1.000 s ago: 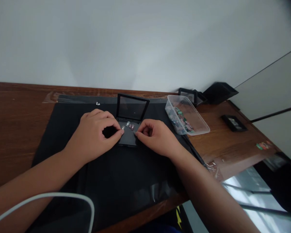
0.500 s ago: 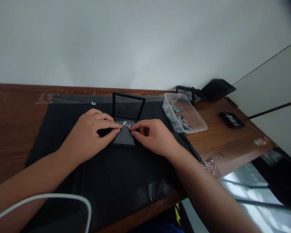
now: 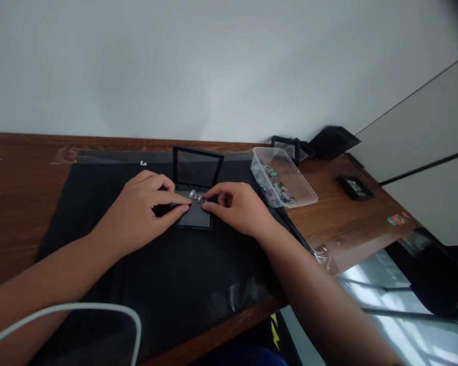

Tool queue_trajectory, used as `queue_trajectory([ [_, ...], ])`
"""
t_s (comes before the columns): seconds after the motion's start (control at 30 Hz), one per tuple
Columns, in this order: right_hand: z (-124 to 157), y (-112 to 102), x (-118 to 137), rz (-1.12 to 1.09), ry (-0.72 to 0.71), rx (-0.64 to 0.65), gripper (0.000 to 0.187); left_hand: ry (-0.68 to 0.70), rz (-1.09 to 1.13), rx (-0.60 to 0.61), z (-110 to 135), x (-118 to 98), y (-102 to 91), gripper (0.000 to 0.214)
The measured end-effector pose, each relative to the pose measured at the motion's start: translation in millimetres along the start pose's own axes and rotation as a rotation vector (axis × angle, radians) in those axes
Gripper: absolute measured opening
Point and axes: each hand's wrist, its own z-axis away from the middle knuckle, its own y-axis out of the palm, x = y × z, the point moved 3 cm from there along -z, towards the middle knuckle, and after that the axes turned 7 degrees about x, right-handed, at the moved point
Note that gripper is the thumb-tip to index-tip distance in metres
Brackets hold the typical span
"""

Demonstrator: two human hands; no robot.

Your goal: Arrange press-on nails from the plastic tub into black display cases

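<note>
A small black hinged case stands open on a black mat, its glossy lid upright. A few tiny shiny pieces lie in a row on the case's base. My left hand rests at the left side of the base, fingers curled, index finger and thumb pinched together beside the pieces. My right hand sits at the right side, fingers curled, fingertips touching the rightmost piece. Whether either pinch holds a piece is too small to tell.
A clear plastic tub with several small coloured pieces stands right of the case. Behind it are other black cases and a flat black one on the wooden table. A white cable loops at bottom left.
Both hands have drawn closer together over the row of pieces; the left index finger now reaches further right. The view has shifted slightly, moving everything left.
</note>
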Motion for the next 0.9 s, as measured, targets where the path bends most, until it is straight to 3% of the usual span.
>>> queue_trajectory([
  [0.43,-0.9,3.5,0.5,0.028,0.007,-0.040,0.018,-0.035,-0.115,-0.042,3.1,2.6,-2.8,0.042],
  [0.63,1.2,3.0,-1.8,-0.034,-0.038,-0.109,0.024,-0.076,-0.065,-0.014,4.5,5.7,-1.4,0.041],
  [0.7,5.4,1.1,2.7,-0.118,-0.129,-0.185,0.023,-0.077,-0.052,-0.013,2.4,3.8,-0.3,0.043],
  [0.77,15.5,0.6,14.6,-0.183,-0.311,-0.273,0.029,-0.074,-0.050,-0.007,-0.4,1.0,0.8,0.046],
  [0.9,63.7,14.3,54.4,-0.037,-0.945,-0.360,0.043,-0.073,-0.043,0.037,-4.9,-4.1,1.4,0.050],
])
